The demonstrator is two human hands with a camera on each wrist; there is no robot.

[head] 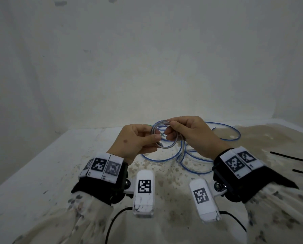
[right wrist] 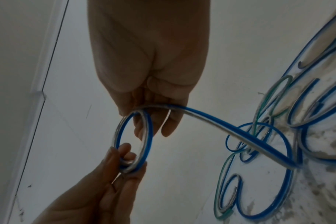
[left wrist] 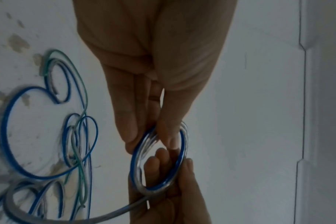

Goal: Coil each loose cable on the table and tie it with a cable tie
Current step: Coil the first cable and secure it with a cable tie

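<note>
A blue-and-clear cable [head: 219, 138] lies in loose loops on the white table [head: 41, 164]. Part of it is wound into a small coil [head: 166, 147], held up between both hands. My left hand [head: 157, 138] pinches the coil's near-left side between thumb and fingers. My right hand [head: 168, 131] pinches its top. In the left wrist view my left hand [left wrist: 152, 141] grips the coil [left wrist: 133, 163]. In the right wrist view my right hand [right wrist: 153, 128] holds the coil [right wrist: 117, 136], and the cable [right wrist: 220, 125] runs from it down to the table.
Black cable ties [head: 287, 156] lie at the table's right edge. A thin green wire [left wrist: 85, 94] is mixed in with the loose blue loops. The table's right half is stained brown. A plain wall stands close behind the table.
</note>
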